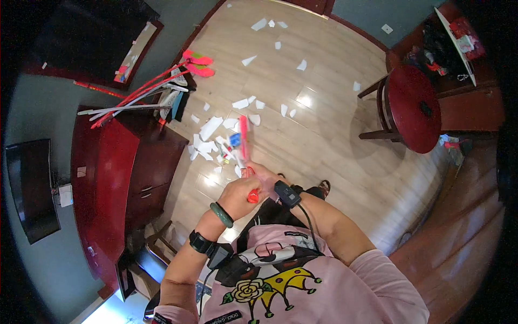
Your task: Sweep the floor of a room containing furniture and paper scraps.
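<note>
Before my body, my left hand (239, 197), with a green bangle at its wrist, is closed around the red-tipped upper end of a broom handle (253, 197). Lower on the same handle is my right hand (263, 175), also wrapped around it. The pink broom head (243, 137) is at the floor beside a pile of white scraps (206, 146); it looks blurred. In that pile lie a blue crumpled piece (234, 140) and some small coloured bits. More white scraps (249, 60) are scattered farther out across the pale floor (323, 113).
Mops and brooms (141, 91) lean by the left wall, with pink mop heads (198, 64) and a dustpan (172, 101). A dark red cabinet (153, 174) stands left. To the right is a round-seated wooden chair (412, 109). My sandalled foot (324, 187) shows below.
</note>
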Demonstrator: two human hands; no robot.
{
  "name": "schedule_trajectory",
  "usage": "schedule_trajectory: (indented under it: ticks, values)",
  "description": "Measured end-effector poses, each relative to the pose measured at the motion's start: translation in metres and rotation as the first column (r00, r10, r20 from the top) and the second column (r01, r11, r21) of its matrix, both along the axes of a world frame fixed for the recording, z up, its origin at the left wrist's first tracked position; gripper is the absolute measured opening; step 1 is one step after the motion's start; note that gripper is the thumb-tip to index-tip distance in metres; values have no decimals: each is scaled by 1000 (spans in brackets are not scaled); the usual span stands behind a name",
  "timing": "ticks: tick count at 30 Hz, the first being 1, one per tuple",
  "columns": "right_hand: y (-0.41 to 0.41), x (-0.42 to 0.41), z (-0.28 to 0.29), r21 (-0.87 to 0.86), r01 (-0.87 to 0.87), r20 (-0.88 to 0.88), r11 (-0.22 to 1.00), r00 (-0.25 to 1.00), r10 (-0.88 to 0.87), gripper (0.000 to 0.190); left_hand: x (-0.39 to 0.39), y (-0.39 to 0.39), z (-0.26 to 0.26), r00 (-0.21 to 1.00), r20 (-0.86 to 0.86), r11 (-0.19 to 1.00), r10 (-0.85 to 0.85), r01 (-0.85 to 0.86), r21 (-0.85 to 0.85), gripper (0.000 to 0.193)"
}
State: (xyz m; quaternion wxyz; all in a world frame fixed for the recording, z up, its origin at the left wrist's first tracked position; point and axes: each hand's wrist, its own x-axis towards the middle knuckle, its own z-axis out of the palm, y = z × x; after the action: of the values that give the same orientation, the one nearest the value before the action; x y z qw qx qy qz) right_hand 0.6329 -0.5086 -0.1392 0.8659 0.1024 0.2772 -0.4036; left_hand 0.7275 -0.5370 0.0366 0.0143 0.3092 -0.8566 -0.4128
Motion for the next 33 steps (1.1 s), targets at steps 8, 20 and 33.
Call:
schedule_trajectory:
  ticks: [8, 20, 33]
  values:
    - [4, -60, 28, -32, 75, -29, 997, 997, -76, 22, -49, 1, 30, 977, -168, 991, -133, 134, -4, 21]
    - [-19, -202, -35, 209, 189, -434, 959, 897, -82, 23, -162, -46, -37, 946, -323, 945, 17, 90, 314, 17]
    - [-112, -198, -26, 32, 81, 54, 996, 995, -83, 17, -224, -94, 17, 998, -67, 1000, -15, 15, 12, 23]
